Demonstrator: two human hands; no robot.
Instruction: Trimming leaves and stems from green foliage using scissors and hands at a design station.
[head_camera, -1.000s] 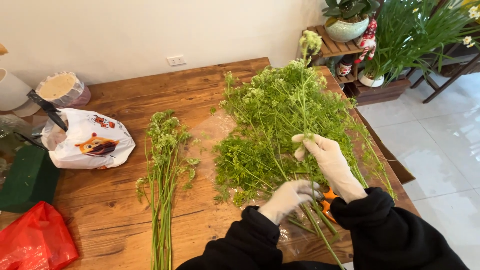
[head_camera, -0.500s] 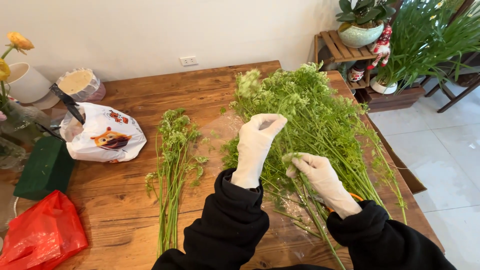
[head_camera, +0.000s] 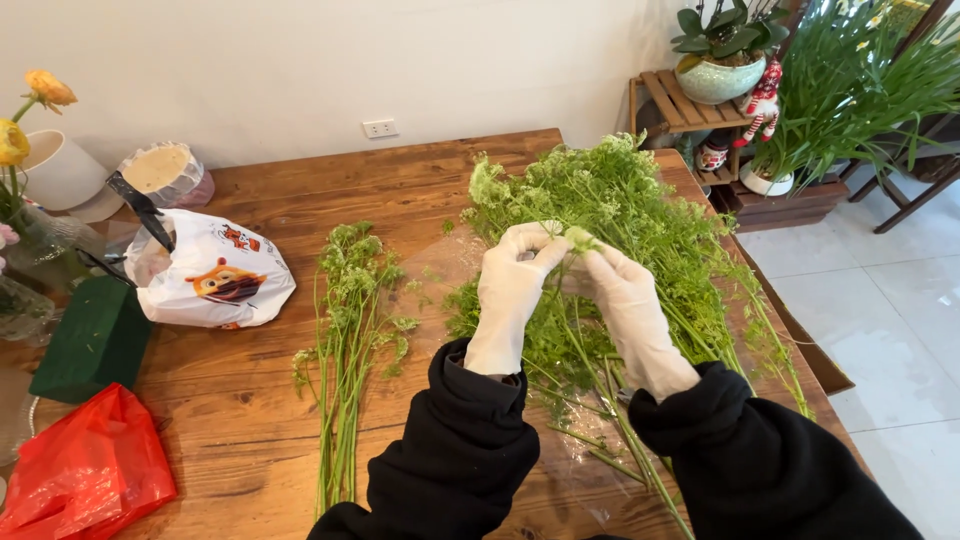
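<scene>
Up close, the left hand (head_camera: 512, 290) and the right hand (head_camera: 625, 305), both in thin white gloves with black sleeves behind them, meet above the big heap of green stems (head_camera: 640, 230). Their fingertips pinch one small pale flower head (head_camera: 580, 238) between them, the left fingers curled in from one side and the right fingers closed on it from the other. That sprig is lifted slightly over the heap, which lies on a clear plastic sheet (head_camera: 440, 265) spread across the right half of the wooden tabletop (head_camera: 400, 180). The heap's cut ends point toward the person, its feathery tops toward the wall.

Left of the hands, well apart from the heap, a thinner bunch of the same green stems (head_camera: 345, 340) lies straight along the boards. Farther left sits a white plastic bag with an orange print (head_camera: 215, 275), with a dark green foam block (head_camera: 95, 338) beside it and a red plastic bag (head_camera: 85, 475) at the near corner. A white pot (head_camera: 55, 170) and yellow flowers (head_camera: 30, 110) stand at the far left edge. Potted plants (head_camera: 720, 50) fill a wooden shelf beyond the right end.
</scene>
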